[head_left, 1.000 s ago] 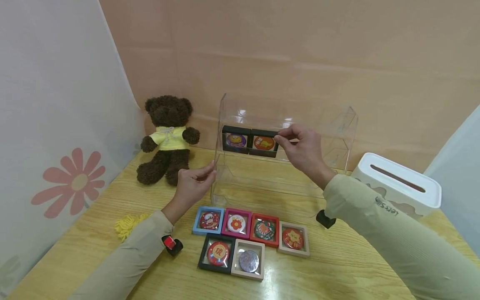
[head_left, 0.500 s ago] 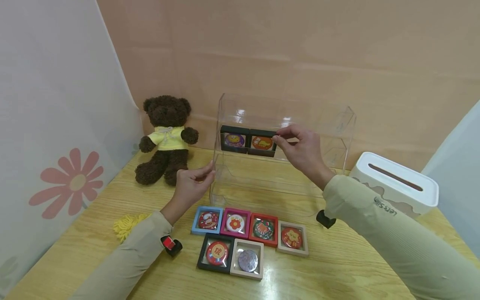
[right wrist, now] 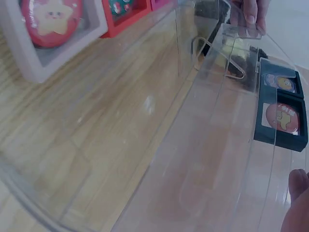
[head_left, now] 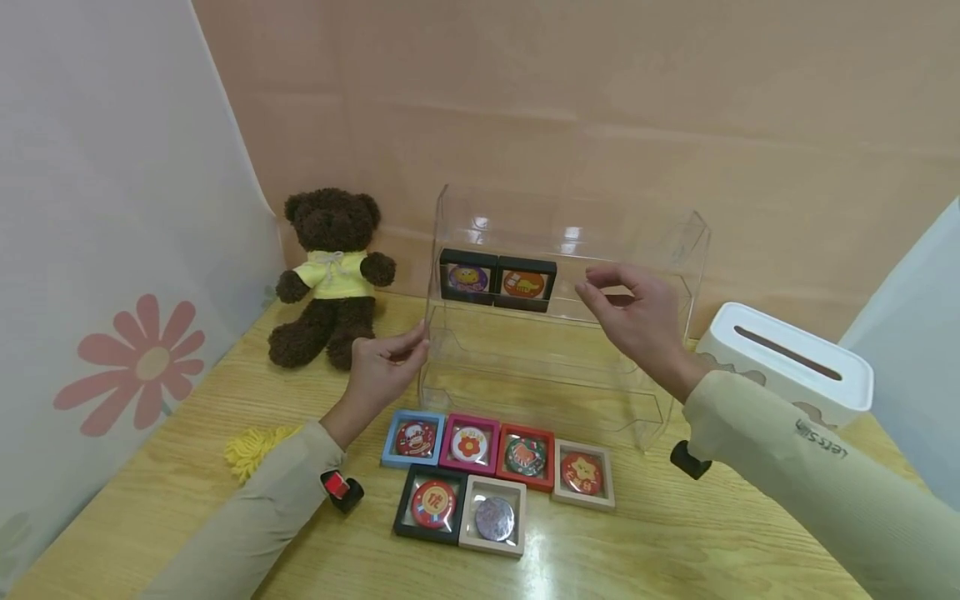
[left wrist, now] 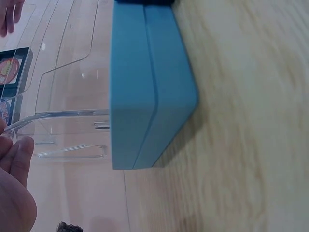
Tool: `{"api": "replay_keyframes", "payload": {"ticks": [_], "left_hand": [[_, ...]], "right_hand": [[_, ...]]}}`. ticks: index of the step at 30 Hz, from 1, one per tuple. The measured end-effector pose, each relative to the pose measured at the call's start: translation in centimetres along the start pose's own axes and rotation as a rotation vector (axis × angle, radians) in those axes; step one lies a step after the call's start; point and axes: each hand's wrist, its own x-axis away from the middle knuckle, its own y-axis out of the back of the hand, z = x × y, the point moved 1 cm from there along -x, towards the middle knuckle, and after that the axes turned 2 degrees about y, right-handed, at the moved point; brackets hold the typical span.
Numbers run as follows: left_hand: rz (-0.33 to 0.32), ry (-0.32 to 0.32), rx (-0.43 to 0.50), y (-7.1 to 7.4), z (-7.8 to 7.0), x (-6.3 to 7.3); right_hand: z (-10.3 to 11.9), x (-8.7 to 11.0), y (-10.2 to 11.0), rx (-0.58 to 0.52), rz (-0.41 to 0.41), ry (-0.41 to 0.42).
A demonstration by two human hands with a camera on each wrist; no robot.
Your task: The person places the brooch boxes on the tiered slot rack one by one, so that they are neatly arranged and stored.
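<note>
My left hand [head_left: 381,377] pinches the left side edge of a clear acrylic display rack [head_left: 697,250] between thumb and fingers. On the rack's middle shelf two black badge frames stand upright side by side, a purple badge frame [head_left: 468,280] and an orange badge frame [head_left: 526,286]. My right hand [head_left: 637,312] hovers to the right of the orange one, apart from it, thumb and fingers loosely bent with nothing between them. In the right wrist view, a gap separates its fingertips [right wrist: 298,182] from the orange badge frame [right wrist: 282,118].
Several badge frames lie before the rack, among them blue [head_left: 413,439], pink [head_left: 470,444], red [head_left: 527,456], beige [head_left: 582,475] and black [head_left: 431,505]. A teddy bear [head_left: 333,275] sits left, near yellow yarn [head_left: 255,454]. A tissue box [head_left: 787,358] stands right.
My right hand has let go of the orange badge frame and moved right and slightly down. The frame stays upright on the shelf. My left hand keeps its hold on the rack.
</note>
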Motion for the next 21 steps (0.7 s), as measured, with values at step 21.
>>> {"api": "replay_keyframes", "payload": {"ticks": [21], "left_hand": [[-0.004,-0.012,0.025,-0.1,0.1,0.0]], "right_hand": [[0.3,10.4,3.4,-0.04,0.144,0.064]]}}
